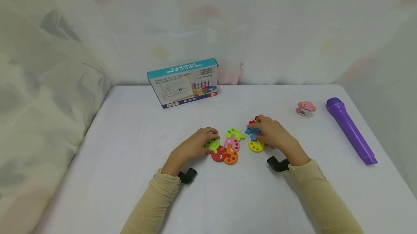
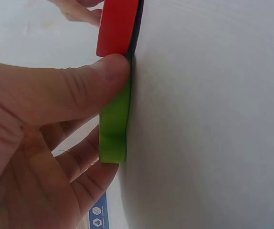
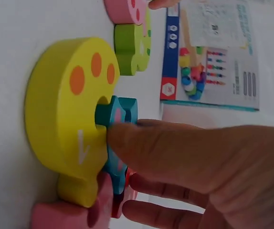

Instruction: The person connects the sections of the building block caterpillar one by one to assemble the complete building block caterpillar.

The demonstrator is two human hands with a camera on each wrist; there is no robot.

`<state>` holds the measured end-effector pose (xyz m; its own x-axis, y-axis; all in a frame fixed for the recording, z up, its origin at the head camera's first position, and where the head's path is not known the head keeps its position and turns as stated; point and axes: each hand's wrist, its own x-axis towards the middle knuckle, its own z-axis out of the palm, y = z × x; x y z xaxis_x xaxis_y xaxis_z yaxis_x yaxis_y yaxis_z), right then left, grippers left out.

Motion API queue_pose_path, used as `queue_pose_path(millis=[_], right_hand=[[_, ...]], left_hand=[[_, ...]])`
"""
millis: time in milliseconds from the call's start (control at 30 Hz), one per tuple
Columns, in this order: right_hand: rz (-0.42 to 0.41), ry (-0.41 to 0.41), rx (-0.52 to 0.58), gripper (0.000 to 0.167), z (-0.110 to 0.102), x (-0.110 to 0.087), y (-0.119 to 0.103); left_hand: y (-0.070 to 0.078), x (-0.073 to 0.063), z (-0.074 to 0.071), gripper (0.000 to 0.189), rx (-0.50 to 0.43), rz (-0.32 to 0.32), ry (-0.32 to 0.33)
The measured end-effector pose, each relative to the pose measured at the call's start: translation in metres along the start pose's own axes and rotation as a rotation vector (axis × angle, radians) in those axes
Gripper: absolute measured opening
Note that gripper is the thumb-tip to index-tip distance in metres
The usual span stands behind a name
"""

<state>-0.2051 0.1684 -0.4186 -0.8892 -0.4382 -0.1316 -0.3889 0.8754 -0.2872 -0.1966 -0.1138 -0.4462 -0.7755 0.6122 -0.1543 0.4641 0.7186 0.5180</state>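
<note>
My left hand (image 1: 195, 143) pinches the green smiling caterpillar-head puzzle piece (image 1: 212, 144) at its edge; the thumb lies against the green side (image 2: 113, 138) in the left wrist view. That head adjoins the red piece (image 1: 219, 154) marked 2. An orange piece (image 1: 231, 155) marked 3, a pink piece (image 1: 232, 143) marked 4 and a green striped piece (image 1: 234, 133) continue the curve. My right hand (image 1: 273, 132) holds a teal piece (image 3: 118, 143) between thumb and fingers, beside the yellow spotted piece (image 3: 79, 105). A red piece (image 1: 256, 119) is partly hidden beneath those fingers.
A bead-set box (image 1: 187, 84) stands at the back of the white table (image 1: 130, 118). To the right lie a small pink toy (image 1: 306, 107) and a purple microphone-shaped tube (image 1: 352, 131). Another pink piece (image 3: 70, 217) shows near the yellow one in the right wrist view.
</note>
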Motion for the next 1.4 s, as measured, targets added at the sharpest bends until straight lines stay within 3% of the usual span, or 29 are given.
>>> queue_pose_path(millis=[233, 433, 600, 1100, 1233, 1400], right_hand=[[-0.039, -0.080, -0.095, 0.048, -0.002, 0.009, -0.003], [-0.064, 0.024, -0.094, 0.051, 0.005, 0.012, -0.004], [-0.028, 0.085, -0.038, 0.053, 0.009, 0.009, -0.012], [0.051, 0.091, 0.223, 0.053, 0.027, -0.004, -0.037], [0.063, 0.085, 0.239, 0.054, 0.025, -0.011, -0.039], [0.084, 0.145, 0.159, 0.056, 0.028, -0.012, -0.039]], left_hand=[[0.000, 0.001, -0.001, 0.048, -0.005, 0.007, 0.000], [0.000, 0.001, -0.001, 0.047, -0.012, 0.008, -0.008], [0.000, 0.001, 0.000, 0.046, -0.005, 0.017, -0.009], [0.000, 0.000, -0.001, 0.046, -0.013, 0.023, -0.002], [0.000, 0.000, -0.002, 0.046, -0.011, 0.020, 0.000], [0.000, -0.001, -0.002, 0.045, -0.015, 0.014, 0.004]])
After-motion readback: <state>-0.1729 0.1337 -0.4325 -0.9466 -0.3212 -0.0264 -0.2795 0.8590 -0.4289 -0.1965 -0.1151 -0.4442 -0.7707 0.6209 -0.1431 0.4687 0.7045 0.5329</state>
